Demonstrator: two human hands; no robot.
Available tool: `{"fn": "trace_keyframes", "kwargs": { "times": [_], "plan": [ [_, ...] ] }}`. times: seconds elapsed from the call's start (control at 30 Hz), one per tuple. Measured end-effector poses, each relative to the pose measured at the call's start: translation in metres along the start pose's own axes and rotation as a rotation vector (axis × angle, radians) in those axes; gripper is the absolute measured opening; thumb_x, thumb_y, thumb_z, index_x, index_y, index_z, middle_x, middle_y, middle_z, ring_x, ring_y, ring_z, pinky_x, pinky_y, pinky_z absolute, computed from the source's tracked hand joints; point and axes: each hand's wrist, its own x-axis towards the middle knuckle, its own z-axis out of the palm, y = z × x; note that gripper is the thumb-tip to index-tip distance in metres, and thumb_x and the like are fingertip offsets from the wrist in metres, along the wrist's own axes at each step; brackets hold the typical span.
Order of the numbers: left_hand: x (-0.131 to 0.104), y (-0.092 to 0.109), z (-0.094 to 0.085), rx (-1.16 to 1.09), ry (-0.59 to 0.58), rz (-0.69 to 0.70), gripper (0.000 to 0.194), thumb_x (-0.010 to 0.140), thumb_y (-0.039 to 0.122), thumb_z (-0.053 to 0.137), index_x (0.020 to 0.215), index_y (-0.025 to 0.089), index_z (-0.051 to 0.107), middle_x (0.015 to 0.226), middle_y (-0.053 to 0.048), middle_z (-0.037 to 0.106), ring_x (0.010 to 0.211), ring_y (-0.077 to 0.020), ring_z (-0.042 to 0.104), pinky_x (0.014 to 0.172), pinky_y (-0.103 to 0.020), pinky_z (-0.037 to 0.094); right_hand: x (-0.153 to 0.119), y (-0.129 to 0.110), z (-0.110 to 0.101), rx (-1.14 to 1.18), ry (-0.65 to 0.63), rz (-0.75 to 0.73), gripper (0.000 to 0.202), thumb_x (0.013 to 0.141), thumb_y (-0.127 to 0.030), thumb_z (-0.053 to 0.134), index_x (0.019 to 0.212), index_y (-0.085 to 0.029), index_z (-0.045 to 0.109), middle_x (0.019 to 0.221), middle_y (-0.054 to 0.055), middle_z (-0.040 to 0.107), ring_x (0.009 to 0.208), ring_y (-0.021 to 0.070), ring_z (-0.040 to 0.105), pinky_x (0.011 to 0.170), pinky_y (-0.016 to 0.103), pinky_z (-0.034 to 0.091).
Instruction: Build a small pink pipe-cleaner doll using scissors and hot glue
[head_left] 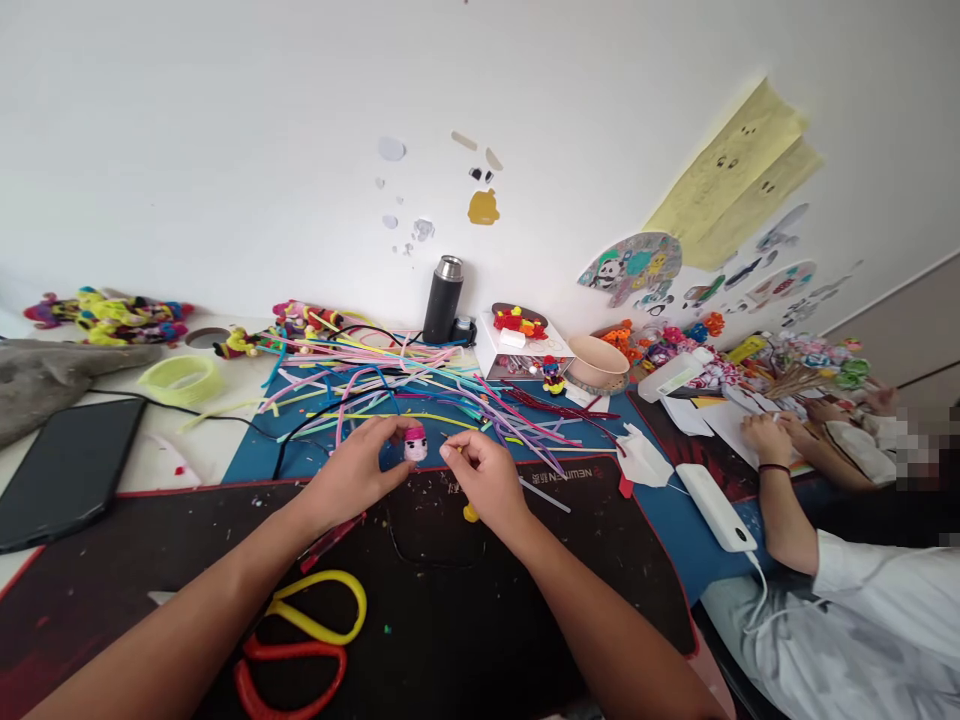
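Note:
Between the thumb and fingers of my left hand (358, 470) is a small doll head (415, 446), pale with dark eyes and a pink top. My right hand (487, 483) is just right of it, thumb and index finger pinched together; a tiny dark tip shows at the pinch, too small to name. A small yellow piece (471, 513) shows below my right hand. Scissors (319, 610) with yellow and red handles lie on the black mat (450, 640), near my left forearm.
Loose pipe cleaners (420, 385) spread behind my hands. A black thermos (443, 300) and a beige bowl (598, 362) stand near the wall. A phone (67, 470) lies left. A power bank (715, 507) is right, beside another person's arm (784, 500).

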Motion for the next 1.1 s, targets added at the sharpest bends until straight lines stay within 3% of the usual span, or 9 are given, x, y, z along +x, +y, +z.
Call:
{"fn": "trace_keyframes", "kwargs": {
  "times": [0.37, 1.1],
  "plan": [
    [-0.002, 0.010, -0.003, 0.057, 0.006, 0.013, 0.039, 0.095, 0.042, 0.069, 0.131, 0.026, 0.071, 0.124, -0.010, 0.078, 0.115, -0.0332, 0.070, 0.106, -0.049, 0.055, 0.013, -0.002, 0.015, 0.001, -0.027, 0.034, 0.025, 0.095, -0.047, 0.070, 0.095, -0.023, 0.075, 0.061, -0.005, 0.054, 0.058, 0.0163, 0.051, 0.060, 0.031, 0.037],
    [-0.002, 0.010, -0.003, 0.145, 0.009, 0.081, 0.034, 0.097, 0.038, 0.065, 0.128, 0.027, 0.071, 0.124, -0.010, 0.079, 0.117, -0.0345, 0.069, 0.107, -0.049, 0.052, 0.014, -0.002, 0.019, -0.005, -0.046, 0.036, 0.017, 0.095, -0.040, 0.071, 0.095, -0.023, 0.076, 0.061, -0.006, 0.056, 0.057, 0.0160, 0.052, 0.061, 0.030, 0.039]
  ]
}}
